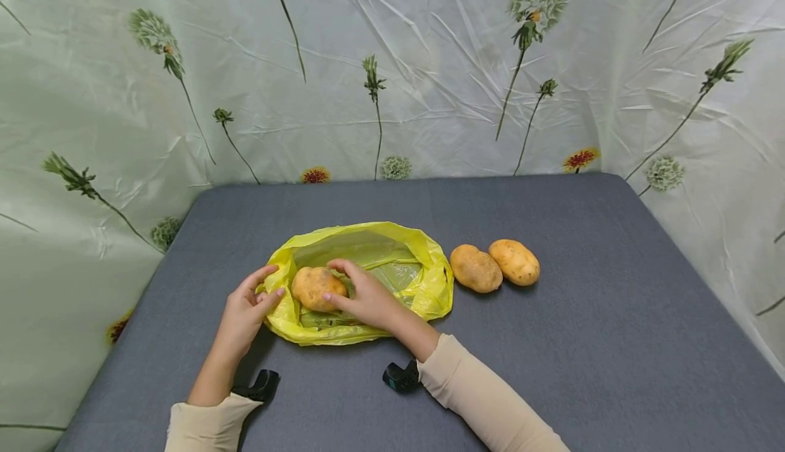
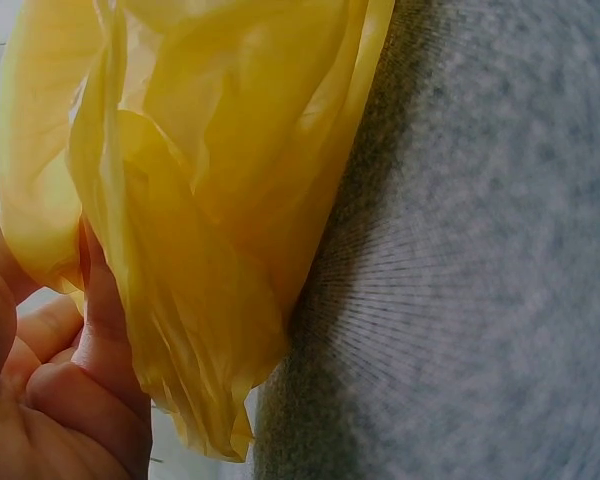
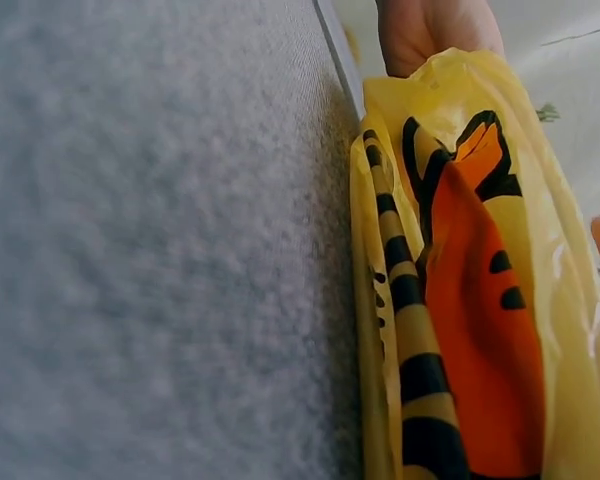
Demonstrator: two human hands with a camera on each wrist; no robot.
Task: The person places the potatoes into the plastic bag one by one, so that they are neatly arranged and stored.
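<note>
A yellow plastic bag [image 1: 437,300] lies on its base with its mouth spread wide. My left hand [image 1: 242,312] holds the bag's left rim, the thumb at the inner side and the fingers outside. In the left wrist view, the thin plastic [image 2: 230,200] hangs in folds beside the fingers. Inside the bag's left part is a potato [image 1: 311,288], which my right hand [image 1: 371,298] grips from the right between thumb and fingers. The right wrist view shows the bag's outer side with an orange and black print [image 3: 480,330]; the potato is hidden there.
Two more potatoes, one nearer [image 1: 475,269] and one farther right [image 1: 515,262], lie side by side just right of the bag. A grey cloth-covered table [image 1: 589,343] carries everything. Behind it hangs a pale curtain [image 1: 429,63] with a flower print.
</note>
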